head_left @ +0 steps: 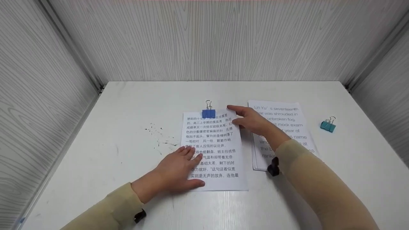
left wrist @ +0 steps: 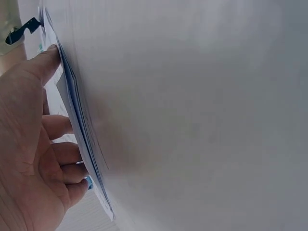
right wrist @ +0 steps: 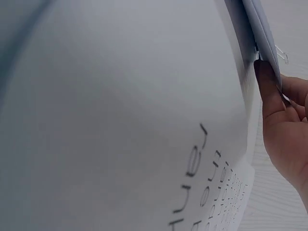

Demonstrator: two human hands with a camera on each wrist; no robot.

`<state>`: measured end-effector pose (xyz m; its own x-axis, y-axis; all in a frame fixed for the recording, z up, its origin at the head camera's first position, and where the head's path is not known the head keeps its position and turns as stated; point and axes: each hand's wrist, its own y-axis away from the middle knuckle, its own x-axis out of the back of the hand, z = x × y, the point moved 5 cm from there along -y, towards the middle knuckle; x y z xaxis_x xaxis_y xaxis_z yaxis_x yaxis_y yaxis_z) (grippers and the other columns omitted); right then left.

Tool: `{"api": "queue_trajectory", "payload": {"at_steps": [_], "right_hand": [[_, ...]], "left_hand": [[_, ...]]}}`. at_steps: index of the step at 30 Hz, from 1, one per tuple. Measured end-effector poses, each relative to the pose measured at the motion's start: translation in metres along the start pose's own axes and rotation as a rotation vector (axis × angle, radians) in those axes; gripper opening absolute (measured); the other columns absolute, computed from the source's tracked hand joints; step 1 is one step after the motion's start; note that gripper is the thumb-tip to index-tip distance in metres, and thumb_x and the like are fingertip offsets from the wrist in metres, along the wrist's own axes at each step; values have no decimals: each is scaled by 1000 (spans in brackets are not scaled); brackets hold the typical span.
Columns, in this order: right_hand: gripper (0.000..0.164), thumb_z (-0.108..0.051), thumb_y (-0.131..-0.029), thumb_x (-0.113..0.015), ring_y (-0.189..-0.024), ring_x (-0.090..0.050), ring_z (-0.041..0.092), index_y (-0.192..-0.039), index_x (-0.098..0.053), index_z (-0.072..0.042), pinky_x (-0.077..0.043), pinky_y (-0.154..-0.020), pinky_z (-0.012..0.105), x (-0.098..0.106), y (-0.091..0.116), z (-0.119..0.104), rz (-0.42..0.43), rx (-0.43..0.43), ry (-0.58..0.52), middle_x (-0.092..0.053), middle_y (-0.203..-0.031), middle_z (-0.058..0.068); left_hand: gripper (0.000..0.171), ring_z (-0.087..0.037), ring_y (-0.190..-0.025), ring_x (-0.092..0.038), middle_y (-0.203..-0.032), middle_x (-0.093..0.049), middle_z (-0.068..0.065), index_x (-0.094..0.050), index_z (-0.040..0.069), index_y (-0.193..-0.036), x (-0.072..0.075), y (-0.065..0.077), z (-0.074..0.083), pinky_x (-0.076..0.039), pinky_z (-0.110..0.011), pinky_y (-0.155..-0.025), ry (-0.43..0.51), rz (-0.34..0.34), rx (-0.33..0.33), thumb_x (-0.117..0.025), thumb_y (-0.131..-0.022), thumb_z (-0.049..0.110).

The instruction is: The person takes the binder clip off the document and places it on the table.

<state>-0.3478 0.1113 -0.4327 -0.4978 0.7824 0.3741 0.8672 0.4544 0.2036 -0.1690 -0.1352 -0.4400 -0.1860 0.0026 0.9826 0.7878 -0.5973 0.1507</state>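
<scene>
A stack of sheets printed in Chinese [head_left: 217, 183] lies in the middle of the table. A blue binder clip [head_left: 208, 113] sits at its top edge, wire handles pointing away. My left hand [head_left: 177, 169] rests on the lower left of the stack with fingers spread; in the left wrist view its thumb and fingers lie along the layered edge of the paper [left wrist: 79, 115]. With my right hand [head_left: 254, 121] I pinch the upper right edge; in the right wrist view the lifted paper [right wrist: 263, 36] passes between thumb and fingers.
To the right lies a second stack of sheets printed in English [head_left: 274, 105], partly under my right forearm. Farther right is a teal binder clip [head_left: 328, 126]. Dark specks [head_left: 159, 137] mark the white table left of the Chinese sheets. Grained panels [head_left: 207, 41] enclose the back and sides.
</scene>
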Motion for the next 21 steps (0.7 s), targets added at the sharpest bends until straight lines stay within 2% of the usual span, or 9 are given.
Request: {"api": "queue_trajectory", "payload": {"at_steps": [7,11,14,18,21], "right_hand": [[65,-6,-105,-64,-126,-65,21,-164,-45,-25,-56,-102,38,4,7,0,27,46,-39,-62,-147,2],[62,-5,-106,-63,-126,-66,22,-163,-46,-23,-58,-99,35,5,11,-4,24,104,-57,-64,-147,3],[61,-4,-106,-62,-125,-67,23,-162,-47,-23,-59,-97,33,5,16,-8,26,146,-67,-65,-146,3],[60,-4,-106,-62,-122,-68,24,-161,-49,-24,-59,-98,32,6,24,-11,35,184,-98,-65,-145,5],[60,-4,-106,-62,-113,-69,22,-161,-49,-23,-59,-96,31,6,30,-13,34,203,-109,-66,-145,6]], "left_hand": [[92,-41,-153,-37,-162,-42,-26,-45,9,-162,2,-5,3,-23,-53,-128,-16,-24,4,-53,-98,75],[85,-38,-148,-47,-157,-52,-21,-51,10,-159,11,-6,2,-27,-58,-126,-2,13,36,-57,-99,70],[79,-35,-143,-54,-151,-60,-17,-56,9,-155,26,-8,-1,-30,-58,-125,29,89,64,-61,-99,66],[69,-30,-136,-61,-145,-66,-12,-62,8,-149,55,-11,-8,-35,-55,-123,104,244,89,-66,-101,57],[62,-29,-130,-66,-139,-70,-9,-66,7,-145,76,-14,-19,-45,-51,-116,196,364,131,-68,-102,51]]}}
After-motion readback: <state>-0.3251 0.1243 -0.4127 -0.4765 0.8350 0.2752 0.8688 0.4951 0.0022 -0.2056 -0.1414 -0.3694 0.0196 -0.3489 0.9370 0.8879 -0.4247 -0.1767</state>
